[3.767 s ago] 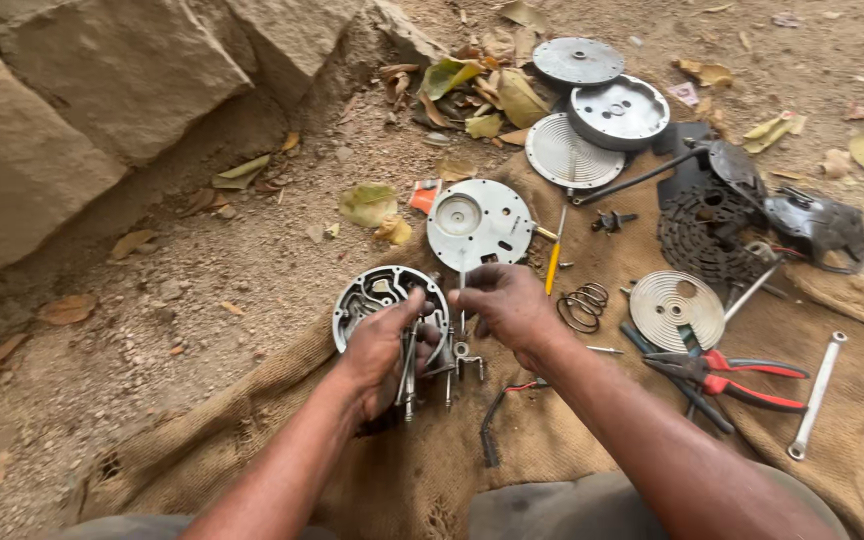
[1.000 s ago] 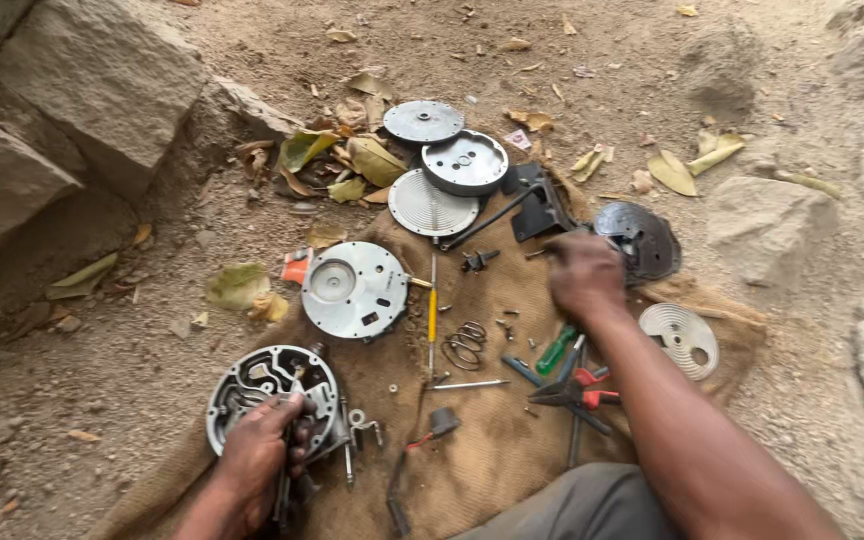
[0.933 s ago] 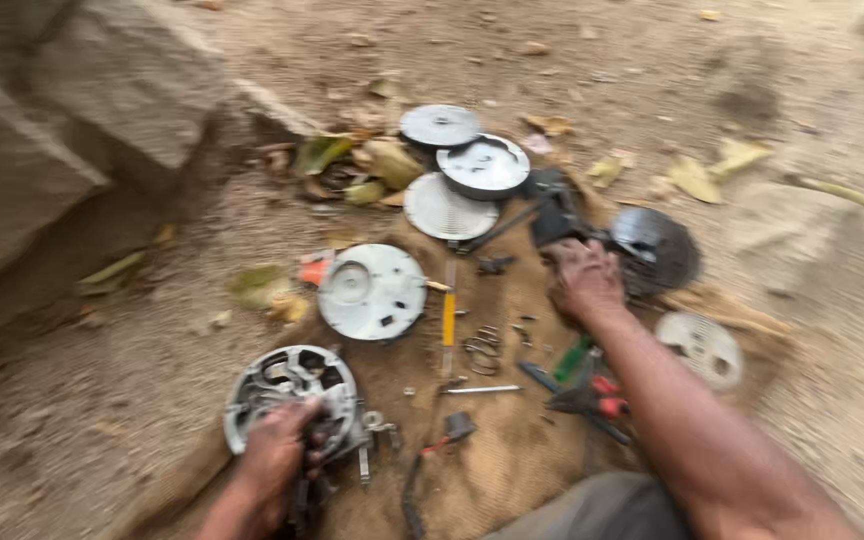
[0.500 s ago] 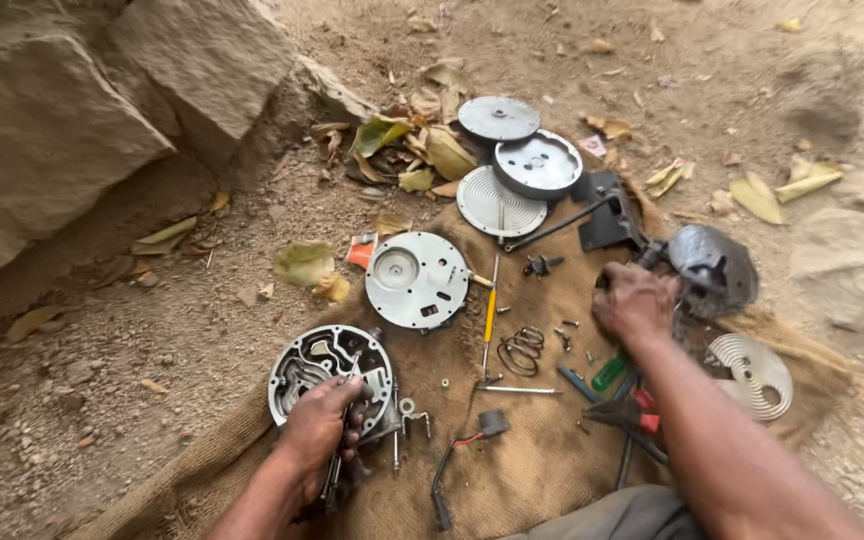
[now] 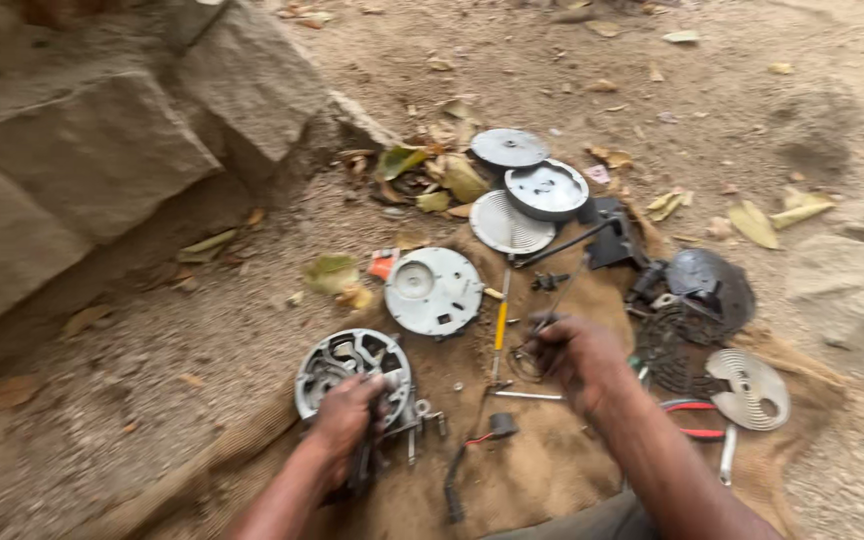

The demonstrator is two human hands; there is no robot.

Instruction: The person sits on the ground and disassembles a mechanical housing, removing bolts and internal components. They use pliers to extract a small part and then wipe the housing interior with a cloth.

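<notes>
— What have your hands got?

— From the head view: my left hand [image 5: 347, 415] is closed around the lower right edge of the housing [image 5: 352, 370], a round metal casting lying flat on the sacking [image 5: 542, 470], with bolts sticking out just beside my fingers. My right hand [image 5: 577, 355] is curled, fingertips pinched at a thin rod [image 5: 564, 295]; whether it's truly gripped, I can't tell, it's blurred.

— How does that rod lie?

— Its long axis runs away from me, up and a little right toward the black bracket [image 5: 607, 235]. The near end is at my right fingertips, so that hand is much the nearer; the left is well apart.

— What's between the hands?

— The yellow screwdriver [image 5: 499, 330], pointing away from me, and a loose wire ring [image 5: 527, 362] touching my right hand. The grey cover [image 5: 434, 290] sits just beyond the housing.
</notes>
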